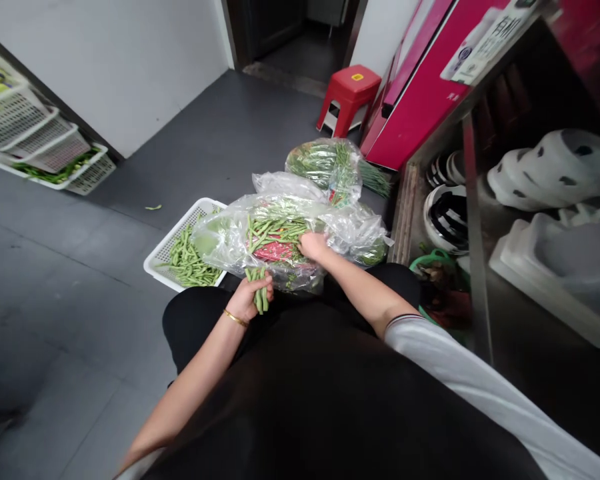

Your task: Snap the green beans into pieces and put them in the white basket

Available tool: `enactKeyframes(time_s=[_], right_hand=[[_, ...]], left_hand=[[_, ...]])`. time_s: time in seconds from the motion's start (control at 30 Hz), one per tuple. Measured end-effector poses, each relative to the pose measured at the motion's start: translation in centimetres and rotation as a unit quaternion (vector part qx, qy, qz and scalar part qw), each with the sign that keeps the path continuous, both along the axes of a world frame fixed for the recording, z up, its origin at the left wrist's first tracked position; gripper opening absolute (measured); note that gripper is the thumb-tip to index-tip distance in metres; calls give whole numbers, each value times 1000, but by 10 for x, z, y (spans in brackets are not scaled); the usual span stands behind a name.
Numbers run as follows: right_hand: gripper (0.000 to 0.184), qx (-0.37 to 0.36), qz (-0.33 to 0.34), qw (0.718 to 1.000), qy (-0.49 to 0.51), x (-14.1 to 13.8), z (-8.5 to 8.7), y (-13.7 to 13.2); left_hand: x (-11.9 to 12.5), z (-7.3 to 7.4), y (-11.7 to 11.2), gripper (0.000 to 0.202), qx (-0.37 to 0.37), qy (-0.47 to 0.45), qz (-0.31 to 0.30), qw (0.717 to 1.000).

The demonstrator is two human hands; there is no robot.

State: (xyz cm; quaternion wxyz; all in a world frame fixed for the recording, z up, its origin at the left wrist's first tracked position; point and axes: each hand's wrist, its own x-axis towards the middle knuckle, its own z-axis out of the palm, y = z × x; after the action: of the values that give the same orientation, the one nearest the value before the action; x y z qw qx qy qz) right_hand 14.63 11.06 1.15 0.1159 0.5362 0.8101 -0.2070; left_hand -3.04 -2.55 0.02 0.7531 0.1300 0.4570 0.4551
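My left hand [251, 298] is closed around a small bunch of green beans [261, 300], held upright just in front of the bag. To the right, my right hand [313, 245] reaches into an opened clear plastic bag [225, 233], its fingers curled on the loose green beans [275, 230] there. Its fingertips are partly hidden. Something red with pale markings [275, 250] shows beneath the beans. A white perforated basket [156, 260] sits on the floor left of the bag, with short pieces of green bean [187, 260] in it.
Behind the bag lies another clear bag of greens [325, 163]. A red stool [350, 93] stands by the pink cabinet [415, 87]. Metal shelving [473, 233] with white containers [555, 167] is close on my right. Stacked white baskets [45, 133] stand at left.
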Motion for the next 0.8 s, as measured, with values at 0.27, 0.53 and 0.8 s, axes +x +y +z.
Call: enactKeyframes(time_s=[0.27,0.53,0.8], right_hand=[[43,113,101,986,74,10,0,-71],[30,21,47,977,207,26,-1,-102],[46,-45,-107,836,536,21,47,-107]], left_hand=[[29,-13,32,23,-48,90,81,991],[32,0,30,35,99,121,47,987],[32,-3,13,30,51,52,104,992]])
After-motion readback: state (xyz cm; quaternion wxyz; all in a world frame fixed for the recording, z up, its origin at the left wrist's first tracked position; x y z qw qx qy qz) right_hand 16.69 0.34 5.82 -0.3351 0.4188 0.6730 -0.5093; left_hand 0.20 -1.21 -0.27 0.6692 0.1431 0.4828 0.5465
